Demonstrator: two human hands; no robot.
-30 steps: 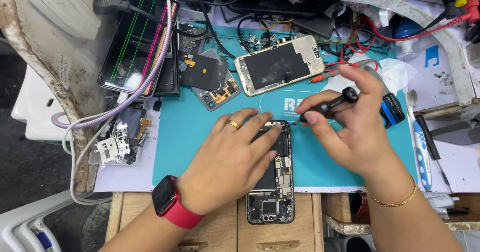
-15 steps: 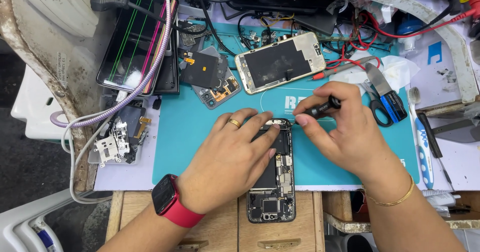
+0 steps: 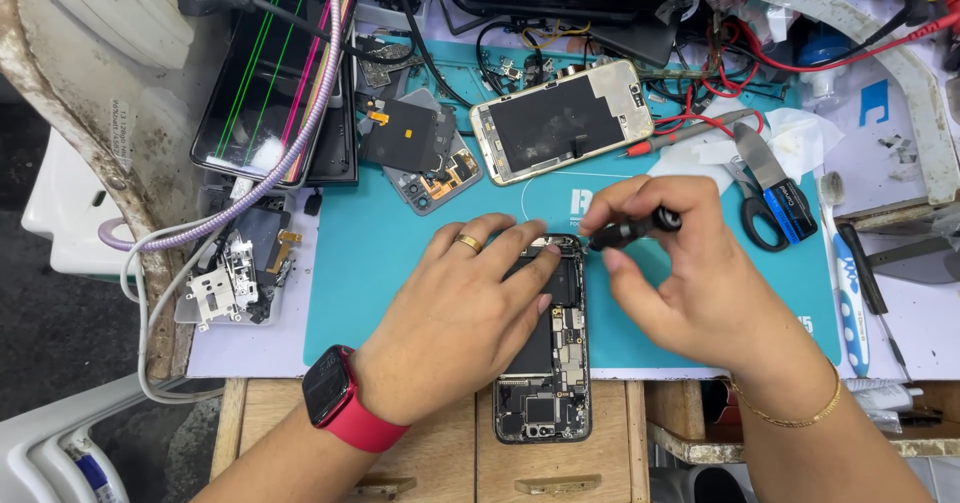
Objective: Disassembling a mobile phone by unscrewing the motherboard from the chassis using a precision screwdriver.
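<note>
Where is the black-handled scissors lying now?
In the head view, the scissors lie on the right part of the teal mat, just right of the right hand, left of the toothbrush.

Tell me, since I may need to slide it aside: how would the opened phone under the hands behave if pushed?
The opened phone looks stiff and flat, so it would probably slide rather than roll or tip. Its exposed boards look fragile. It overhangs the teal mat, and the left hand rests on it while the right hand holds a black screwdriver.
</note>
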